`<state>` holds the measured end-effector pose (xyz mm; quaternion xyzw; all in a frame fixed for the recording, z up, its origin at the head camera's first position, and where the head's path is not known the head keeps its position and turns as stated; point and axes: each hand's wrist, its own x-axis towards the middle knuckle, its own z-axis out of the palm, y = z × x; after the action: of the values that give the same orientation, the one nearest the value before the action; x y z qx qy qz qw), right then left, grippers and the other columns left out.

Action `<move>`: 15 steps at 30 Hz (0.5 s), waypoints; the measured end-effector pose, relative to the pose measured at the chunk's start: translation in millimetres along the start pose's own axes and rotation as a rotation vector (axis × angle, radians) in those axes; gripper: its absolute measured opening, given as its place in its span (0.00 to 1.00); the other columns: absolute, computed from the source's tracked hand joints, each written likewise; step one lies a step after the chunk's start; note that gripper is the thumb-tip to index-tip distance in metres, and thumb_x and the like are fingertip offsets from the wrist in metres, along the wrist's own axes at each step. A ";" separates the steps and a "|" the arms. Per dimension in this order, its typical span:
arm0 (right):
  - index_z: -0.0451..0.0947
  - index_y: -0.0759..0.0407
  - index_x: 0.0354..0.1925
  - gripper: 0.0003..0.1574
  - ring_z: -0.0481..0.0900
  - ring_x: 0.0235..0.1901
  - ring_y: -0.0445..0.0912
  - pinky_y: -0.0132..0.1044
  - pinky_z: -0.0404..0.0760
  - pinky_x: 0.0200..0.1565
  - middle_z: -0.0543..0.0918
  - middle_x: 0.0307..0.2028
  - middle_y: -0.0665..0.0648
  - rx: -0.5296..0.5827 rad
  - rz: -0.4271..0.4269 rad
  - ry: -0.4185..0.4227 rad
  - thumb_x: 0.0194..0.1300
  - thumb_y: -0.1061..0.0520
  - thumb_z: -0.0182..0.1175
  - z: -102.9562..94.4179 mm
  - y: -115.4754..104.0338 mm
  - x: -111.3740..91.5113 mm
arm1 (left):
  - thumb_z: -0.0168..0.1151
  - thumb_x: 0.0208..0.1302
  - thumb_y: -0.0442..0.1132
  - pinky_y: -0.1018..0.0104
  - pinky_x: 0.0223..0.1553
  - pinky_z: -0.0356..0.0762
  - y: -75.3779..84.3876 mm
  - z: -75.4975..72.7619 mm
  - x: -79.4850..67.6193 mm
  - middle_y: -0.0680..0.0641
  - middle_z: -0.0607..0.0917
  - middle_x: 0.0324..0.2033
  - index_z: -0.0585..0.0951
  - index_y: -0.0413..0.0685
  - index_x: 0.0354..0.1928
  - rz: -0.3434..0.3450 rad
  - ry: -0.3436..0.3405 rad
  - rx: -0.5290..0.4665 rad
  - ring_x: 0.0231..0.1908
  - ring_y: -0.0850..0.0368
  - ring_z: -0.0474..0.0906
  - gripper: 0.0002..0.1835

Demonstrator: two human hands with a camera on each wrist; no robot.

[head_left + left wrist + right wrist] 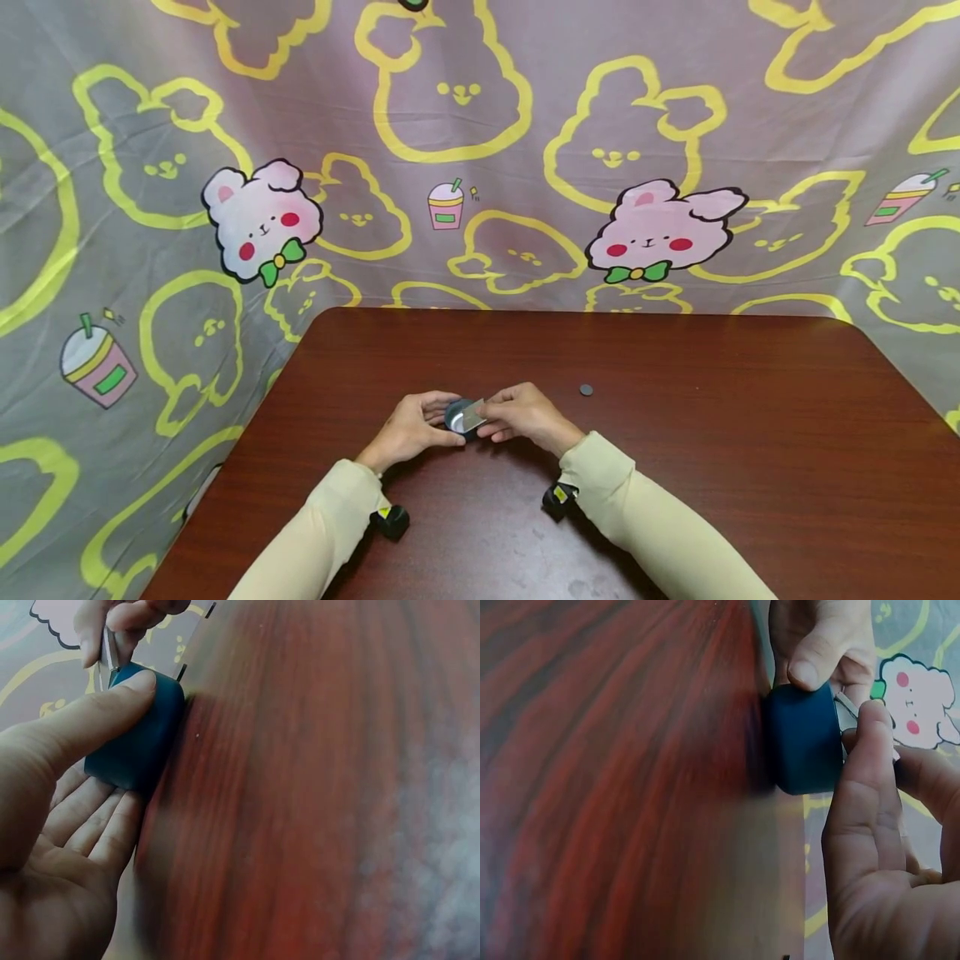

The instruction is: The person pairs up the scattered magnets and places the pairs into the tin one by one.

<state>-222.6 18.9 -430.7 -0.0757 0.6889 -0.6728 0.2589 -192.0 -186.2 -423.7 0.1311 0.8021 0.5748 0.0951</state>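
My left hand [409, 428] holds a small dark blue round container [139, 739] on the table, its thumb on the near side and its fingers round the far side. The inside of the container looks silvery in the head view. My right hand [531, 414] pinches a thin, flat silvery plate [472, 416] between thumb and fingers, tilted over the container's open top. In the right wrist view the plate's edge [847, 705] shows at the container's mouth, partly hidden by the fingers. Whether the plate is joined to the container I cannot tell.
A small grey disc [586, 390] lies on the brown wooden table [720, 433], beyond and to the right of my right hand. Behind the table's far edge hangs a curtain [525, 167] printed with cartoon rabbits. A black wrist camera [392, 522] sits below my left sleeve.
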 end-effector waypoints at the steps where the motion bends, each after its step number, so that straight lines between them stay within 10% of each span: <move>1: 0.78 0.74 0.40 0.14 0.83 0.24 0.45 0.32 0.81 0.25 0.84 0.31 0.65 -0.003 -0.003 0.002 0.59 0.63 0.61 1.2 -0.1 0.3 | 0.74 0.42 0.26 0.57 0.52 0.73 0.3 0.0 -0.1 0.35 0.79 0.49 0.74 0.30 0.54 0.000 -0.001 0.000 0.50 0.44 0.76 0.32; 15: 0.79 0.73 0.38 0.13 0.80 0.19 0.42 0.32 0.80 0.24 0.83 0.22 0.60 -0.085 0.005 -0.020 0.59 0.62 0.63 -1.0 -0.3 1.3 | 0.74 0.42 0.26 0.55 0.52 0.73 -2.2 -1.1 0.8 0.33 0.79 0.49 0.74 0.28 0.54 0.018 -0.016 0.006 0.50 0.43 0.76 0.32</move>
<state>-224.2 19.1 -430.8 -0.0914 0.7145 -0.6414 0.2639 -193.3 -187.7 -425.4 0.1434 0.8017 0.5723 0.0960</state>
